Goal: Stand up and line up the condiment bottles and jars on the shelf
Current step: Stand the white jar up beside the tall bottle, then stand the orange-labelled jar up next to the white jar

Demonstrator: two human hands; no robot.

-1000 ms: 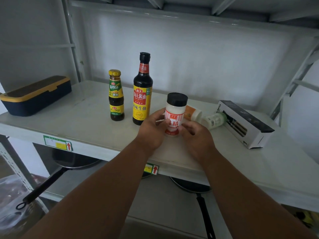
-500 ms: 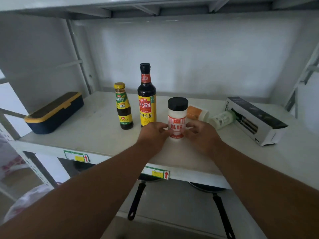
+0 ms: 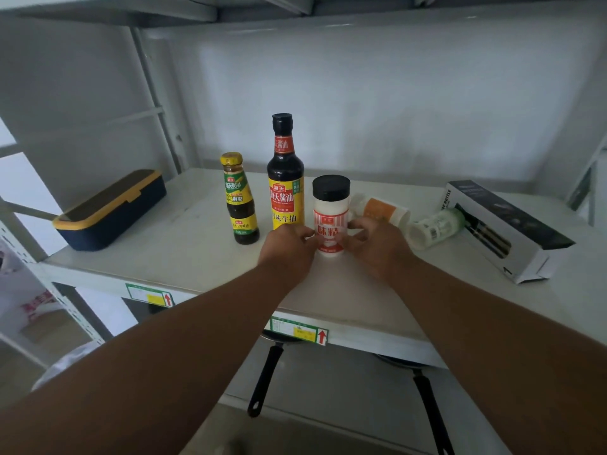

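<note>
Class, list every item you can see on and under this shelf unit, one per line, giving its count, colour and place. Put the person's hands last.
oyster sauce bottle: 1, dark with yellow cap and green-yellow label, upright, leftmost of the row
soy sauce bottle: 1, dark with black cap and yellow-red label, upright, centre
seasoning jar: 1, white with black lid and red label, upright, right of the soy sauce
orange-label jar: 1, white, lying down behind the right hand
pale green jar: 1, lying on its side beside the box
lidded container: 1, navy and yellow, shelf's left end
box: 1, black and white, shelf's right end
pans: 2, black handles, lower shelf
left hand: at the seasoning jar's left side
right hand: at its right side
</note>
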